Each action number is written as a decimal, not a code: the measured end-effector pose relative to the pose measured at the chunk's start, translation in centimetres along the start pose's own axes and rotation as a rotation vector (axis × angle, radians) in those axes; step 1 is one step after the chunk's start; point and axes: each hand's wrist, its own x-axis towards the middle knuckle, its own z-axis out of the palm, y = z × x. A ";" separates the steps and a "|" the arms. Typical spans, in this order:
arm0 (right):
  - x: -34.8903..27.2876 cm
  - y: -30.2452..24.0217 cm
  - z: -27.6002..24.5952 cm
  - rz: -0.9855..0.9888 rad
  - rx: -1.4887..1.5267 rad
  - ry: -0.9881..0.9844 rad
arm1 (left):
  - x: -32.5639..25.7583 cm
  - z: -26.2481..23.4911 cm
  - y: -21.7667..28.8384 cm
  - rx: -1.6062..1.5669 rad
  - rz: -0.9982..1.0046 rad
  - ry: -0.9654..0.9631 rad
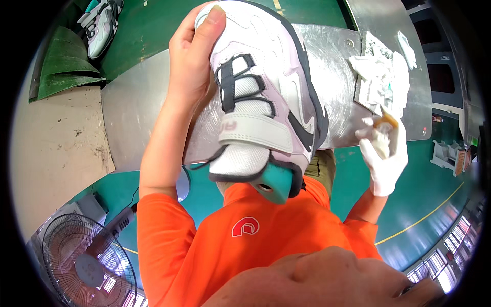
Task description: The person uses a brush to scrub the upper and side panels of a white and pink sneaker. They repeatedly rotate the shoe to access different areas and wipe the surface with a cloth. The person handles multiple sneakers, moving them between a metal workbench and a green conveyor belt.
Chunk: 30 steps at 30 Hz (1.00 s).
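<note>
left hand [192,56]: bare, wrapping the toe end of the shoe [263,97], thumb lying flat over the toe cap; grip closed on the shoe, holding it up over the table [138,102].
shoe: white and pale-pink sneaker, smooth moulded panels, mesh tongue area, black elastic laces, grey strap crossing the instep, dark trim curving down the side; heel pointing toward the person.
last [273,184]: teal plastic form sticking out of the shoe opening, round hole showing in its face.
right hand [383,153]: wearing a white knit glove, grip closed on a small bottle [382,130] with an amber tip, just right of the shoe, not touching it.
table: brushed metal sheet, scuffed, reflecting light; edges bending with the lens.
rags [381,77]: crumpled white cloth piling up on the table's right end, beyond the gloved hand.
shirt [245,245]: orange, smooth knit.
second shoe [102,25]: similar sneaker lying on the green floor, top left, well apart.
fan [87,261]: round wire-grille fan standing lower left.
</note>
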 end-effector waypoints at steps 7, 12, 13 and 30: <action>-1.1 -1.8 0.1 0.064 0.164 -0.121 | -1.1 0.7 0.8 0.021 0.138 0.062; -1.9 -1.2 0.6 -0.138 0.690 -0.366 | -1.8 0.5 1.2 0.087 0.200 0.096; -1.1 -0.4 0.9 -0.247 0.791 -0.489 | -1.8 0.6 1.2 0.079 0.196 0.096; 2.2 -0.8 4.2 -0.369 1.142 -0.864 | -2.2 0.8 1.8 0.108 0.210 0.113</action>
